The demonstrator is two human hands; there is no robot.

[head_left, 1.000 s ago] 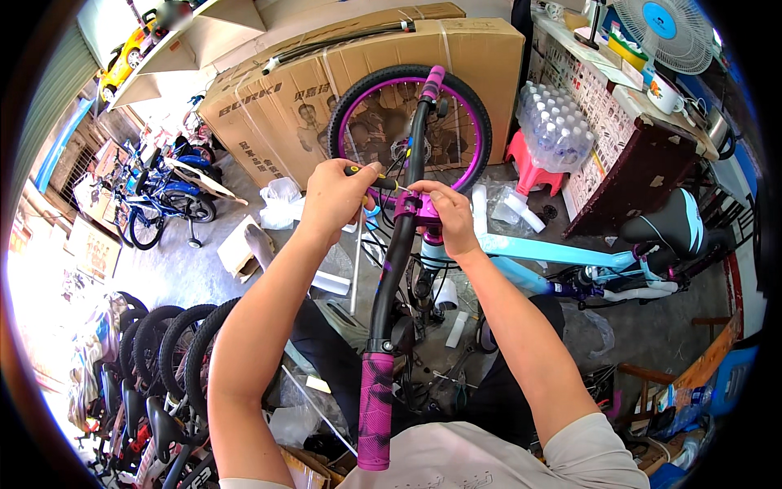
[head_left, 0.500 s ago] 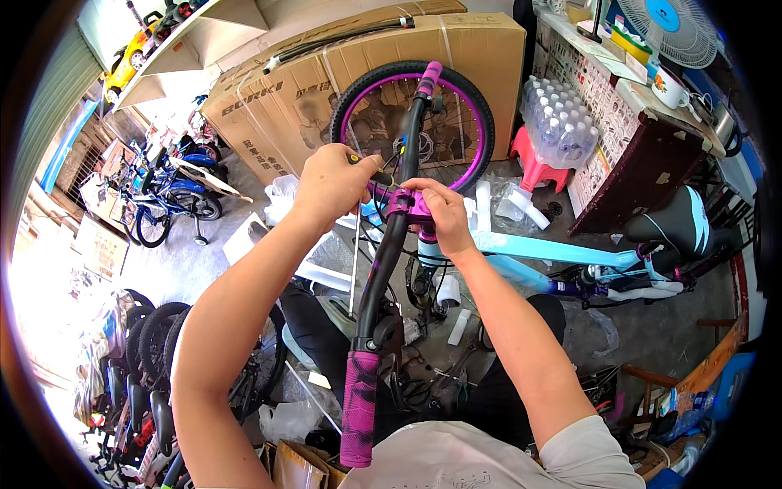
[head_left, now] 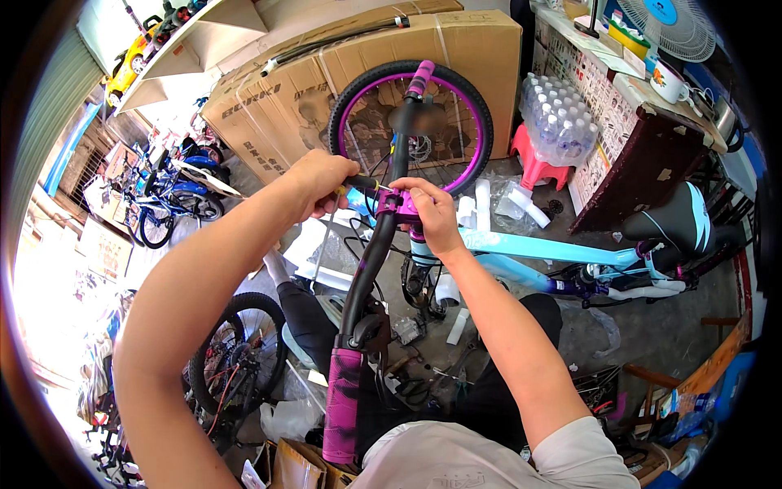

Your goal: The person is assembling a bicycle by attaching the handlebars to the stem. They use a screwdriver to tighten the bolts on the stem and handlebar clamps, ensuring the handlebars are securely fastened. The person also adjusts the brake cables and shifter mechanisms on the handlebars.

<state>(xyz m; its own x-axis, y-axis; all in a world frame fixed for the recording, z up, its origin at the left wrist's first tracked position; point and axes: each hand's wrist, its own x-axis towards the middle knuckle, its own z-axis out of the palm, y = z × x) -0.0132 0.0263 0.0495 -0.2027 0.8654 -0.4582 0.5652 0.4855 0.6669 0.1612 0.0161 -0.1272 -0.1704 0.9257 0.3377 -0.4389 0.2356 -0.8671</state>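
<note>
Now left hand (head_left: 320, 183) farther left, tool (head_left: 366, 182) in grip, right hand (head_left: 437, 216) around stem (head_left: 406, 207)

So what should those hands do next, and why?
Probably the left hand should ease the tool squarely onto the purple stem: its tip already points there, and the right hand is on the stem, so could steady it. Whether the tip is seated is too small to tell.

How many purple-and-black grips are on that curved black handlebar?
2: the near purple-and-black grip beside the light grey shirt, and the far grip against the purple-rimmed wheel. Both ends of the curved black handlebar show; neither grip is hidden.
</note>
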